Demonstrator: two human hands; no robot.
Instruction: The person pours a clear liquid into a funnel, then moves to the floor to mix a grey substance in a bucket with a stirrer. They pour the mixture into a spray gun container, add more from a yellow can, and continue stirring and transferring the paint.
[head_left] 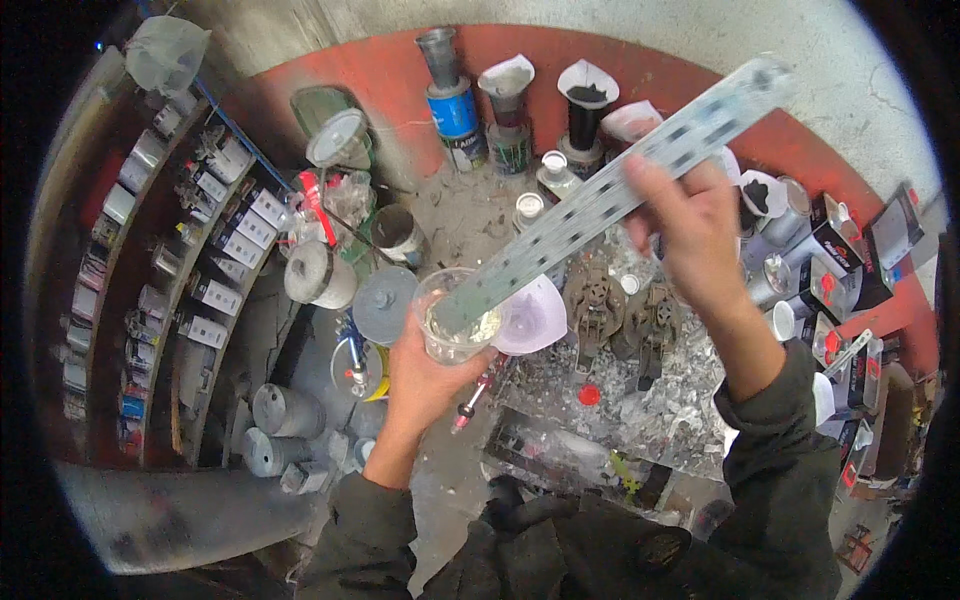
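Observation:
My left hand (pixel 420 372) grips a clear plastic cup (pixel 460 340), with pale contents showing inside. My right hand (pixel 685 220) is closed on a long, flat, whitish-grey strip (pixel 560 220) with rows of dark marks or holes, held at a slant with its lower end inside the cup. Beside the cup is a pale lilac paper cone (pixel 530 318). Below it a spray gun with red parts (pixel 468 410) is partly hidden by my left hand. Another spray gun (pixel 355 365) stands at a yellow-rimmed container, left of my hand.
Shelves of cans (pixel 220 250) line the left. Stacked cans with filters (pixel 455 120) stand at the back against a red panel (pixel 380 70). A grey lid (pixel 385 300), two rusty fixtures (pixel 595 320) and a red cap (pixel 588 394) occupy the spattered bench. More cans (pixel 830 240) crowd the right.

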